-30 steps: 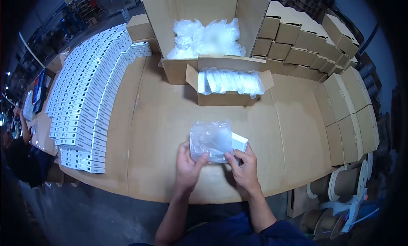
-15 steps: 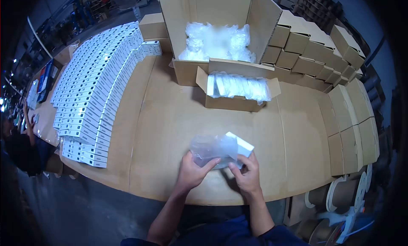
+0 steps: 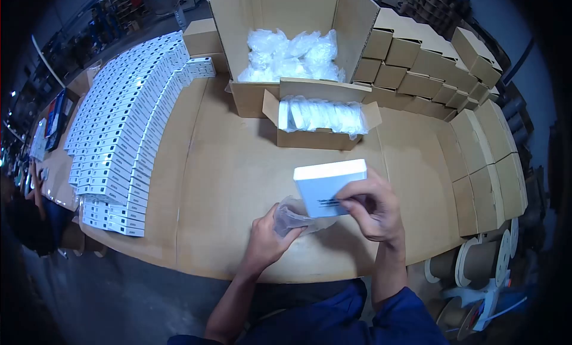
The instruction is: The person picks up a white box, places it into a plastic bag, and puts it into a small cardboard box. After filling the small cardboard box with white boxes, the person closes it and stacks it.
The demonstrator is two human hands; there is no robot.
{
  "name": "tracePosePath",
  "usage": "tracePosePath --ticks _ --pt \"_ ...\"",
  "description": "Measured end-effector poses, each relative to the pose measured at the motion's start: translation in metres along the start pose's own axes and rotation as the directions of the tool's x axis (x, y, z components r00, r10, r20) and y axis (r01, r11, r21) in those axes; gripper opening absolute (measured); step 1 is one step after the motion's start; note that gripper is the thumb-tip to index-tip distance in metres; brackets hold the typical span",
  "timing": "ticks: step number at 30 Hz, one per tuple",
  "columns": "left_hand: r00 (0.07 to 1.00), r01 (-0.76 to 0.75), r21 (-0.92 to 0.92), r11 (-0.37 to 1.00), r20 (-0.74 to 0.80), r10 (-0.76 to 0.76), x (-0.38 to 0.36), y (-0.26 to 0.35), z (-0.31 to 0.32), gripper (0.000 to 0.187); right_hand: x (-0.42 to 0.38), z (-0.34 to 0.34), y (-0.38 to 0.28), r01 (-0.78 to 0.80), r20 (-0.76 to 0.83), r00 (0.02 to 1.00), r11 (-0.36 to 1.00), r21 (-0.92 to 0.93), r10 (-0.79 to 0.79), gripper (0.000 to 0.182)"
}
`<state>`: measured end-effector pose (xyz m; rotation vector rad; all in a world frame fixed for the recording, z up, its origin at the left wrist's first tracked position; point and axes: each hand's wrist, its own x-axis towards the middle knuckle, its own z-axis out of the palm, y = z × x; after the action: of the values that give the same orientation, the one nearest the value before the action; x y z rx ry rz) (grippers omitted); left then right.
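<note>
My right hand (image 3: 376, 207) grips a small white box (image 3: 326, 184) by its right side, tilted above the table. Dark print shows on the box face. Lower and to the left, my left hand (image 3: 266, 238) is closed on a clear plastic bag (image 3: 289, 213). The bag's mouth gapes close to the bottom edge of the white box. Farther back stands an open small carton (image 3: 316, 141), filled with a row of plastic-wrapped white items (image 3: 325, 117).
Stacked white boxes (image 3: 119, 142) cover the table's left side. Behind the small carton is a large open carton (image 3: 238, 32) holding clear bags (image 3: 292, 53). Brown cartons (image 3: 417, 65) are piled at the back right, more cartons (image 3: 485, 166) at the right edge. Another person (image 3: 30, 214) is at far left.
The white box has come up and turned so its printed face shows, held in my right hand alone. My left hand keeps the bag, now with its mouth spread. The view has shifted slightly.
</note>
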<state>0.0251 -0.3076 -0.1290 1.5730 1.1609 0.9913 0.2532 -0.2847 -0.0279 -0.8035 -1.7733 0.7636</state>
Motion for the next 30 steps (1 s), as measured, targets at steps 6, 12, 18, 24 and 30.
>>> tracePosePath --ticks 6,12,18,24,30 --pt "1.0 0.008 0.04 0.999 0.006 -0.008 -0.002 -0.001 0.001 0.044 0.015 0.004 0.001 0.018 0.202 0.979 0.978 -0.208 0.025 0.03" --pt "1.0 0.024 0.022 0.999 0.012 -0.025 -0.002 -0.001 0.0 0.048 0.01 0.018 0.012 -0.116 0.098 0.989 0.993 0.027 0.112 0.025" --pt "1.0 -0.009 0.018 1.0 0.002 0.009 -0.002 -0.002 0.001 0.051 0.015 0.022 0.009 -0.128 0.132 0.982 0.99 -0.057 0.135 0.025" --pt "0.999 0.037 0.016 0.999 0.004 -0.037 -0.004 -0.006 -0.001 0.053 0.014 0.032 0.017 -0.267 0.002 0.963 0.954 0.134 0.269 0.033" --pt "0.996 0.077 -0.181 0.98 0.047 -0.07 -0.003 -0.004 -0.003 0.055 0.013 0.027 0.019 -0.402 -0.039 0.914 0.914 0.052 0.404 0.025"
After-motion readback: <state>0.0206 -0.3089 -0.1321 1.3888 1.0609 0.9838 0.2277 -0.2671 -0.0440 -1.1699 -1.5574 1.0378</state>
